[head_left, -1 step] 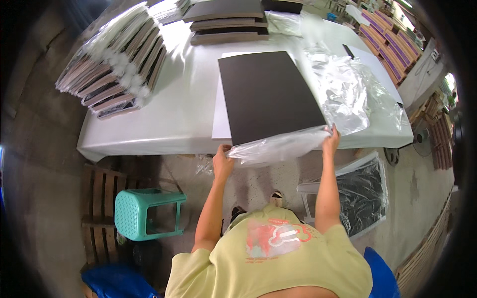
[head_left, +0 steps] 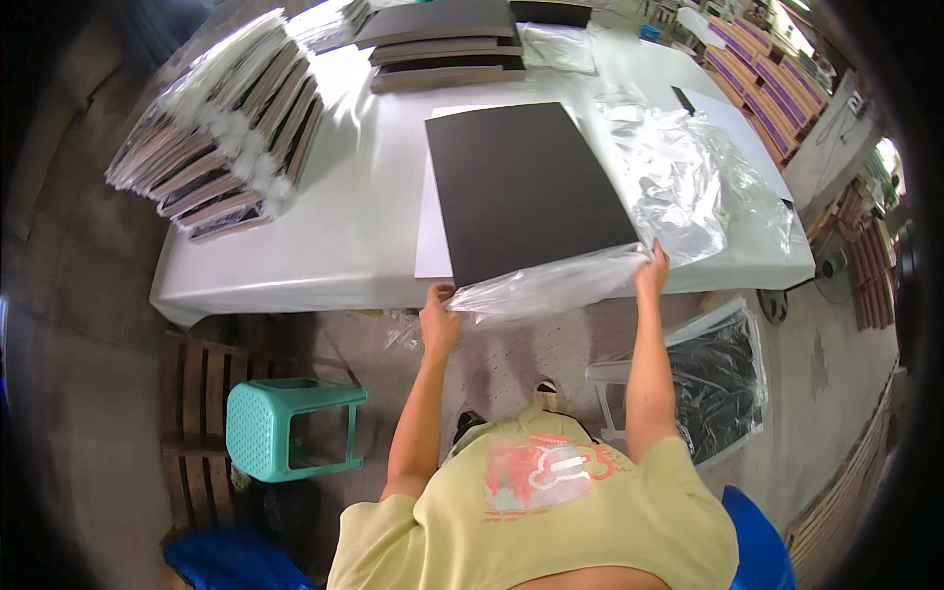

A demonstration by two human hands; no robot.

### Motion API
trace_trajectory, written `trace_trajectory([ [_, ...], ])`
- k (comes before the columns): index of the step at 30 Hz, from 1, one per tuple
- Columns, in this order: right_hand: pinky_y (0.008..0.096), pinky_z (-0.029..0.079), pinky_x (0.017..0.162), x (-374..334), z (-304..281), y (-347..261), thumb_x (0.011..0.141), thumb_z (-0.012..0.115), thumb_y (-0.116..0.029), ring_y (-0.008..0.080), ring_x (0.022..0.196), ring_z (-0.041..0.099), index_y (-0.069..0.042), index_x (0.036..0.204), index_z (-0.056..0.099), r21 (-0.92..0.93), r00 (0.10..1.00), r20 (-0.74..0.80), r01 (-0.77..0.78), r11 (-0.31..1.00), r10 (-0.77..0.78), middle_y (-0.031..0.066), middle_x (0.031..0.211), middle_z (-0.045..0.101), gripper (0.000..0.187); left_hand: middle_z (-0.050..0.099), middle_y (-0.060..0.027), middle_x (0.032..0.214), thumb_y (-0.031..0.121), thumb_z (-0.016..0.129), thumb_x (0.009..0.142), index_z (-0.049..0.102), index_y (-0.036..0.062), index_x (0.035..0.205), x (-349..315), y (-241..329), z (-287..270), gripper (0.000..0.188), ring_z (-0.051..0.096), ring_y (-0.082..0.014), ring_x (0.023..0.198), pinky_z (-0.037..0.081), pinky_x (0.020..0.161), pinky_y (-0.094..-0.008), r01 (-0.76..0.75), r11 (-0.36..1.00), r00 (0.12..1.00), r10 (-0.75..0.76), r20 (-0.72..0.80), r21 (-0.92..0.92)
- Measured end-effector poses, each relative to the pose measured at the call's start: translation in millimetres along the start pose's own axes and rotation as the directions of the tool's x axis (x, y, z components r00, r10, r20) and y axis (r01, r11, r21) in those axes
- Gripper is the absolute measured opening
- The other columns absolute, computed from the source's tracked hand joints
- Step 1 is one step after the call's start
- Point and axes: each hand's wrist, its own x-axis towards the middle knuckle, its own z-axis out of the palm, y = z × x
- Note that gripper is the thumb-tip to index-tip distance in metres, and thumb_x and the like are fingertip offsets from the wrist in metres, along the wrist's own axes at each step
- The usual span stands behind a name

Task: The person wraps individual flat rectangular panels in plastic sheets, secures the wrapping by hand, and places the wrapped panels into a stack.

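Note:
A large black board (head_left: 526, 187) lies flat near the front edge of the table, over a white sheet (head_left: 433, 241) that shows along its left side. Clear plastic film, apparently a bag (head_left: 551, 283), stretches along the board's near edge. My left hand (head_left: 439, 313) is closed on the film at the board's near left corner. At the near right corner my right hand (head_left: 651, 271) pinches the other end of the film. Whether the board's near edge is inside the film I cannot tell.
The table (head_left: 364, 211) carries a tall stack of wrapped boards (head_left: 221, 133) at left and more dark boards (head_left: 442, 49) at the back. Crumpled clear plastic (head_left: 678, 182) lies at right. Below stand a green stool (head_left: 285, 423) and a plastic-wrapped black panel (head_left: 723, 379).

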Motion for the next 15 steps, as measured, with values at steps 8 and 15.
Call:
trace_trajectory([
  [8,0.0320,0.043,0.078,-6,-25,-27,0.068,0.054,-0.005,0.0292,0.087,0.058,-0.003,0.095,0.063,-0.008,0.987,0.151,-0.046,0.999,0.047,0.0185,0.092,0.061,0.028,0.062,-0.0080,0.083,-0.010,0.051,0.069,0.058,-0.0052,0.098,19,-9,-18,0.030,0.058,-0.0115,0.077,0.045,0.069,-0.0215,0.118,0.911,0.990,-0.075,0.122,-0.396],
  [15,0.0221,0.041,0.068,-148,-79,-1,0.072,0.060,-0.002,0.0122,0.076,0.055,-0.003,0.100,0.062,0.307,0.910,0.289,-0.382,0.872,0.297,0.0093,0.087,0.063,0.028,0.061,-0.0042,0.078,-0.006,0.064,0.062,0.059,0.0001,0.076,-36,-106,-98,0.016,0.054,-0.0103,0.068,0.042,0.059,-0.0204,0.167,0.901,0.908,0.017,0.418,-0.400],
])
